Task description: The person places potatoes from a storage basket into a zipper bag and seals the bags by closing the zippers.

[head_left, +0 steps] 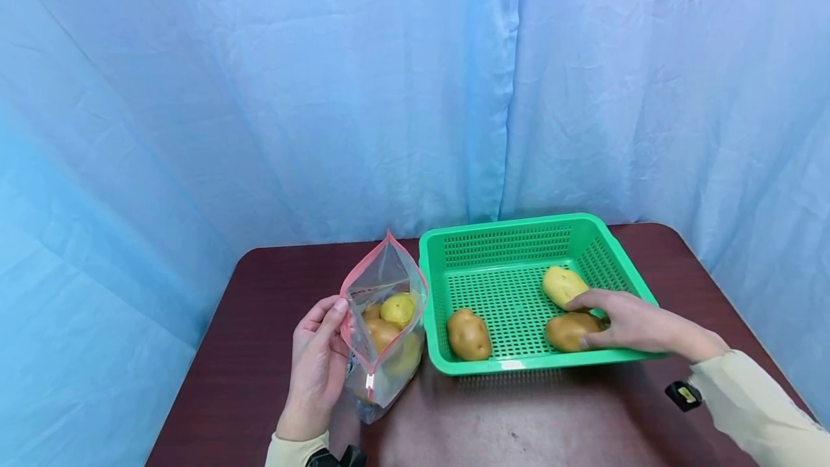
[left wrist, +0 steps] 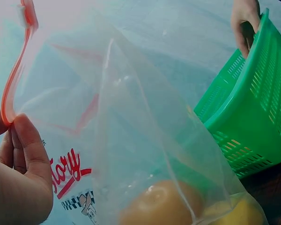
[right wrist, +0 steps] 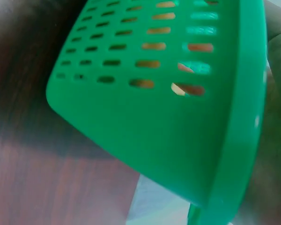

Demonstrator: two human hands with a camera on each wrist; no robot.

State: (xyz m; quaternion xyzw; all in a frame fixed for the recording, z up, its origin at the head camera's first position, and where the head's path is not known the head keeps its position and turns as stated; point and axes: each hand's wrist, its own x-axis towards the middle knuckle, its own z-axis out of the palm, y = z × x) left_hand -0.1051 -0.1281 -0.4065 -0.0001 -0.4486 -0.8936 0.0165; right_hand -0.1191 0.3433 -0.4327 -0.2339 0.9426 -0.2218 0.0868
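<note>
My left hand (head_left: 318,366) pinches the pink-red rim of a clear zip bag (head_left: 395,373) between thumb and fingers; its mouth gapes upward. Inside the bag lie several brown and yellow potatoes, including a brown potato (left wrist: 161,206) seen through the plastic. Over the right end of a green basket (head_left: 512,366), my right hand (head_left: 632,323) reaches in, its thumb and fingers around a brown potato (head_left: 564,331). Just behind that one is a yellow potato (head_left: 561,285). Another brown potato (head_left: 469,335) lies at the basket's left end. The basket wall (right wrist: 145,112) hides most of the right hand in the right wrist view.
The bag stands against the basket's left side on a dark reddish-brown table (head_left: 259,323). Light blue curtains (head_left: 389,92) hang behind the table and at its sides. A white zip slider (head_left: 369,382) sits at the near corner of the bag's mouth.
</note>
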